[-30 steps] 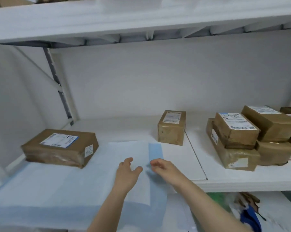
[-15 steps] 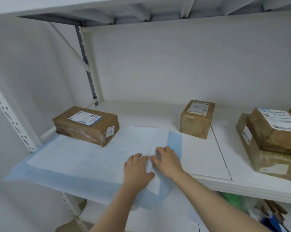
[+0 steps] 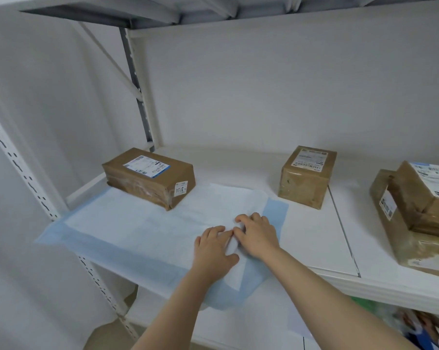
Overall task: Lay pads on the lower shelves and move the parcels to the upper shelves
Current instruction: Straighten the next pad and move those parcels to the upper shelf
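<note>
Now smoothing the pad (image 3: 127, 231) flat — both hands pressing near its right end.
Left hand (image 3: 214, 248) and right hand (image 3: 257, 236) lie palm-down on it, fingers loosely together, gripping nothing. The pad covers the shelf's (image 3: 311, 238) left part, its front edge drooping over the lip, one parcel (image 3: 147, 178) sitting on its back corner. Best to sweep outward from the middle, then slide it back — lifting that parcel first would likely free it.

A perforated white upright (image 3: 18, 160) stands left of a plain wall (image 3: 264, 84); blurred clutter (image 3: 412, 324) lies lower right.
</note>
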